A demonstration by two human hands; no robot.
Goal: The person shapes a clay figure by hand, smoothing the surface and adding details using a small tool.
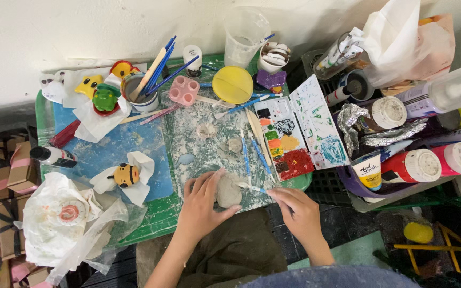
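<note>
My left hand (201,205) rests on the near edge of a paint-smeared work mat (198,146), with its fingers and thumb around a grey lump of clay (228,192). My right hand (297,213) pinches a thin blue-handled tool (254,188) whose tip points at the clay lump. Small grey clay pieces (234,144) lie farther back on the mat. More blue tools (261,156) lie beside an open paint palette (286,141) on the right.
A cup of brushes (140,96), a yellow lid (232,84), a pink mould (183,90) and small painted figures (126,175) sit on the green table (158,213). Paint bottles and jars (412,165) fill a tray at right. Crumpled plastic (62,224) lies at left.
</note>
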